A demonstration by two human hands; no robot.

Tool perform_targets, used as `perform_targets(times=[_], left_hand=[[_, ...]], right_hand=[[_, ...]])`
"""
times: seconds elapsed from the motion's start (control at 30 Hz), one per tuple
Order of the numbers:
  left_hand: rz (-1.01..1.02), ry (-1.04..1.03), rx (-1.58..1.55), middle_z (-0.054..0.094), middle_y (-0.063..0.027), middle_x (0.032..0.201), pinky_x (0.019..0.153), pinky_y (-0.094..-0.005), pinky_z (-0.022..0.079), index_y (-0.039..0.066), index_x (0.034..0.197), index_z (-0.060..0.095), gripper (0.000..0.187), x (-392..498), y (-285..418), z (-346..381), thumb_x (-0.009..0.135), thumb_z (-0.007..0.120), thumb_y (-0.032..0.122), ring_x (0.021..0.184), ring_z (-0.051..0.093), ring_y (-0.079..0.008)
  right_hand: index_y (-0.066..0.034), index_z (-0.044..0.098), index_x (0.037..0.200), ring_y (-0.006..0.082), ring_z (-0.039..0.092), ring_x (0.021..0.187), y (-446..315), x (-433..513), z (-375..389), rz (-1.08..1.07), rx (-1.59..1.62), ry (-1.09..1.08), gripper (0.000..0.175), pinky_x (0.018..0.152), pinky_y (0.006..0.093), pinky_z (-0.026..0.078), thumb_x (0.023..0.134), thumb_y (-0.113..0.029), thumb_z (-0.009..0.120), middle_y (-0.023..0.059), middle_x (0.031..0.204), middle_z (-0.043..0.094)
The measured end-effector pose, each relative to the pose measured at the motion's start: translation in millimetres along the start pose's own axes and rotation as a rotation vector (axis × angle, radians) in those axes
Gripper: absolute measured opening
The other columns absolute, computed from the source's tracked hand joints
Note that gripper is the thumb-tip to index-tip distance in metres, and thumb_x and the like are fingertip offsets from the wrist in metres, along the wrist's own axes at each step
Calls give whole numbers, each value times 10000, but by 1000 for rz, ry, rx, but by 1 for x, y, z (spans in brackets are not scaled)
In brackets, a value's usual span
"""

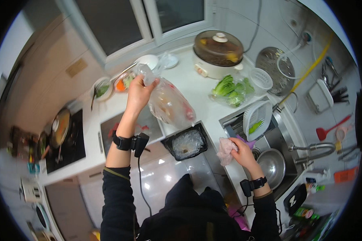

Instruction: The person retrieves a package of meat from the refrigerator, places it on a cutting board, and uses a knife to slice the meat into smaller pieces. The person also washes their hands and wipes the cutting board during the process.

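Note:
My left hand (pixel 140 92) grips the gathered neck of a clear plastic bag (pixel 172 104) that hangs down with pale and reddish contents. Below the bag's lower end, a black bin (pixel 168 147) lined with plastic stands at the counter's edge. In my right hand (pixel 242 152) is a crumpled pale pink cloth (pixel 226 150), held near the front rim of the sink. Beside that hand, a steel bowl (pixel 271 168) sits in the sink, and a white colander (pixel 257 120) with a green piece inside stands tilted over the basin's far part.
An electric cooker with a dark lid (pixel 218 49) stands at the back, with bagged lettuce (pixel 229 87) in front of it. A cutting board (pixel 147 126) bears red scraps. Bowls and a vegetable plate (pixel 123 82) are at the back left; a pan (pixel 61 126) rests on the black hob (pixel 75 141).

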State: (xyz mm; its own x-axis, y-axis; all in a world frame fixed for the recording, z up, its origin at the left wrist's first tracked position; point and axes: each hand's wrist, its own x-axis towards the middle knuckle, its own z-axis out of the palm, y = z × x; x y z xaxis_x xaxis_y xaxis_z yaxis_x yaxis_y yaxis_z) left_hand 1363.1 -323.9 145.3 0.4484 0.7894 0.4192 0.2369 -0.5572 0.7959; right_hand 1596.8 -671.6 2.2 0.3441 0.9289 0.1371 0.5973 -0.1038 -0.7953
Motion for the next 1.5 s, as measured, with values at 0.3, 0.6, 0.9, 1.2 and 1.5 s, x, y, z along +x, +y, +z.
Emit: perform_targets(times=[0.3,0.6,0.9,1.2,1.5], left_hand=[[-419,187,174,673,-79,797,705,-310,493,-1,900,650,219,-245,48,-65,823,765,169,739,595,-135],[-673,512,301,653,-47,764,677,-298,484,4,864,643,183,-431,85,-152,833,760,141,721,578,-114],[-773,760,436,700,-78,840,715,-300,499,-2,933,654,193,-505,92,-217,840,751,137,781,621,-119],[-783,775,576,713,-129,837,697,-316,503,-15,938,656,201,-523,87,-244,842,742,138,752,666,-179],[-627,622,857,664,-136,800,719,-355,473,-12,898,651,177,-522,74,-261,826,732,127,745,609,-274]], right_hand=[[-3,569,1225,334,629,1062,-27,5,54,-96,187,-377,450,901,363,501,776,16,543,188,1149,637],[-7,576,1221,296,630,1072,-92,-14,131,-289,167,-652,462,923,349,492,762,30,535,169,1160,643],[-6,576,1224,257,635,1064,-159,-18,195,-401,147,-734,455,920,332,491,773,35,532,149,1144,651],[-16,578,1203,299,636,1058,-165,-22,217,-359,181,-776,445,917,350,492,762,26,539,156,1137,650],[-12,559,1241,239,619,1083,-161,-16,223,-361,142,-801,457,936,319,475,790,46,521,134,1153,644]])
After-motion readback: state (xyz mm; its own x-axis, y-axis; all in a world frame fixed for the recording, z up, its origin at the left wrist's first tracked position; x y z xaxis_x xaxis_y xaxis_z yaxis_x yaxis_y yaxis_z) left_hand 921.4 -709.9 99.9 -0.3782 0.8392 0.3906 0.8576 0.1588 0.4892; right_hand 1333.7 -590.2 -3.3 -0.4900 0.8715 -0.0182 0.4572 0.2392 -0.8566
